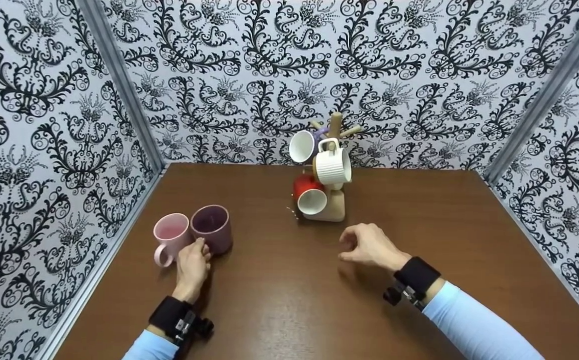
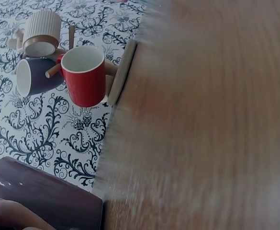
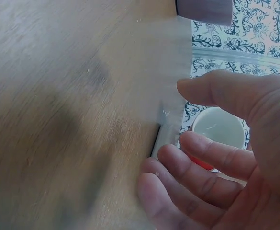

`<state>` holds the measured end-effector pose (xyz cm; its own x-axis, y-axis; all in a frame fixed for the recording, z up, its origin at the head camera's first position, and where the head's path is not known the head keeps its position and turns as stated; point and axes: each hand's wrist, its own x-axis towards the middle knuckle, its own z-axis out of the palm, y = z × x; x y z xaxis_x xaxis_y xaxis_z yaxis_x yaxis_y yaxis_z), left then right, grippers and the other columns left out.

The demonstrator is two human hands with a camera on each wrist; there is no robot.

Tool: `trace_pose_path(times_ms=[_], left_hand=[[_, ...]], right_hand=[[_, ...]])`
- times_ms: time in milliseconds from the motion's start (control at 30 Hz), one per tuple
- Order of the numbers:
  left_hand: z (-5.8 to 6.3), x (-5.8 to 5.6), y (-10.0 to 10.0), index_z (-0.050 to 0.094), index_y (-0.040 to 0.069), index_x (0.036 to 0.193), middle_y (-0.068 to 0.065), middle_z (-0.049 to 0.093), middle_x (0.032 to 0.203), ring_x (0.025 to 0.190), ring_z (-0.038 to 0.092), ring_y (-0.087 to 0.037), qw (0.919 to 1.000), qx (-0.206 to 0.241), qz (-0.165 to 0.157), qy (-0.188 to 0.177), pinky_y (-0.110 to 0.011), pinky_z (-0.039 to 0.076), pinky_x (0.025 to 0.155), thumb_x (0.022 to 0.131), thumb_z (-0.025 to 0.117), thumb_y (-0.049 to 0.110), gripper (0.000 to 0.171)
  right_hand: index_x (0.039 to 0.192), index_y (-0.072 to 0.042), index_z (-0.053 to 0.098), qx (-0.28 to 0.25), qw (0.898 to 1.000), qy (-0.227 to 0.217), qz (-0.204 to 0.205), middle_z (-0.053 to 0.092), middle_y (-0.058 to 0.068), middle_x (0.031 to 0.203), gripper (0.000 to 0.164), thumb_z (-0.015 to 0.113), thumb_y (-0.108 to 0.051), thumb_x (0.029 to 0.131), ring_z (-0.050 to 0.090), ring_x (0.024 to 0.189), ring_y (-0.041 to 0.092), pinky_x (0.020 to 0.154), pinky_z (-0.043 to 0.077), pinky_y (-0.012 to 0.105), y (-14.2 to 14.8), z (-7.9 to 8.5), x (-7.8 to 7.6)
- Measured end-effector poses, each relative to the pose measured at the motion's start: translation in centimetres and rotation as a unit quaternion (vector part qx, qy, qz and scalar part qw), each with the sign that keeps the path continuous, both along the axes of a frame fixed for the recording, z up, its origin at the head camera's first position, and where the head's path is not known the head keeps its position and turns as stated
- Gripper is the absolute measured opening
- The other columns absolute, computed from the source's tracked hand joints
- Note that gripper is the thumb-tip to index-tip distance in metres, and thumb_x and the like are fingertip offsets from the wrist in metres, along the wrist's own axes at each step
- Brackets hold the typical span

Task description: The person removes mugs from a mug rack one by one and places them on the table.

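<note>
In the head view, my left hand (image 1: 193, 262) is at the near side of a dark purple mug (image 1: 217, 232), fingers curled as if pinching its handle, which the hand hides. The left wrist view shows fingers (image 2: 13, 213) against this mug's wall. A pink mug (image 1: 171, 235) stands upright just left of it, its handle toward me. My right hand (image 1: 372, 247) hovers over the table, fingers loosely bent, thumb apart, holding nothing. The nearest thing to it is a wooden mug tree (image 1: 336, 207) carrying a red mug (image 1: 305, 187), a white ribbed mug (image 1: 332, 167) and a purple mug with white inside (image 1: 302, 146).
A brown wooden table (image 1: 279, 300) lies under everything. Patterned wallpaper panels (image 1: 269, 75) close it in at the back and both sides, with grey metal posts (image 1: 119, 80) in the corners. The mug tree stands toward the back, with bare pegs (image 1: 350, 131) near its top.
</note>
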<state>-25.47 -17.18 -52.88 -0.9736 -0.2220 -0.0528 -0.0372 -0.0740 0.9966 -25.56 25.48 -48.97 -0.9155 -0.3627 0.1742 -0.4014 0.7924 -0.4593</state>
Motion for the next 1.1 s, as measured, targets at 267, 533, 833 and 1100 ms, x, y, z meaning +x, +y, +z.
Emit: trace_pose_path(times_ms=[267, 533, 833, 1100], left_hand=[[0.5, 0.7, -0.2, 0.057, 0.003, 0.085, -0.001, 0.051, 0.070, 0.051, 0.043, -0.008, 0.9975, -0.063, -0.031, -0.007, -0.022, 0.037, 0.045, 0.114, 0.039, 0.026, 0.041], [1.3, 1.1, -1.2, 0.069, 0.007, 0.086, -0.005, 0.066, 0.074, 0.057, 0.061, -0.018, 0.9453, -0.322, -0.013, 0.052, -0.032, 0.050, 0.059, 0.112, 0.045, 0.024, 0.040], [2.2, 1.1, -1.9, 0.067, 0.010, 0.074, -0.011, 0.069, 0.070, 0.072, 0.070, -0.043, 0.8541, -0.502, 0.044, 0.128, -0.060, 0.048, 0.068, 0.104, 0.059, 0.021, 0.032], [3.8, 1.8, -1.9, 0.065, 0.009, 0.071, -0.015, 0.067, 0.068, 0.061, 0.065, -0.048, 0.7935, -0.570, 0.116, 0.180, -0.063, 0.048, 0.054, 0.090, 0.074, 0.027, 0.028]], right_hand=[[0.097, -0.009, 0.078, -0.008, 1.000, -0.001, 0.000, 0.074, -0.003, 0.081, 0.031, 0.092, -0.026, 0.075, 0.065, 0.073, 0.009, 0.071, 0.055, 0.035, 0.0, -0.1, 0.0], [0.098, -0.010, 0.079, -0.012, 1.000, -0.012, -0.005, 0.073, -0.005, 0.081, 0.031, 0.092, -0.027, 0.076, 0.065, 0.073, 0.009, 0.072, 0.055, 0.034, -0.2, -0.1, 0.0], [0.098, -0.009, 0.078, -0.020, 1.000, -0.015, -0.004, 0.073, -0.005, 0.081, 0.032, 0.092, -0.027, 0.077, 0.065, 0.073, 0.009, 0.072, 0.055, 0.033, 0.1, 0.0, 0.1], [0.098, -0.011, 0.078, -0.022, 1.000, -0.015, -0.012, 0.074, -0.006, 0.083, 0.031, 0.093, -0.027, 0.076, 0.066, 0.075, 0.008, 0.073, 0.056, 0.034, 0.4, 0.3, 0.0]])
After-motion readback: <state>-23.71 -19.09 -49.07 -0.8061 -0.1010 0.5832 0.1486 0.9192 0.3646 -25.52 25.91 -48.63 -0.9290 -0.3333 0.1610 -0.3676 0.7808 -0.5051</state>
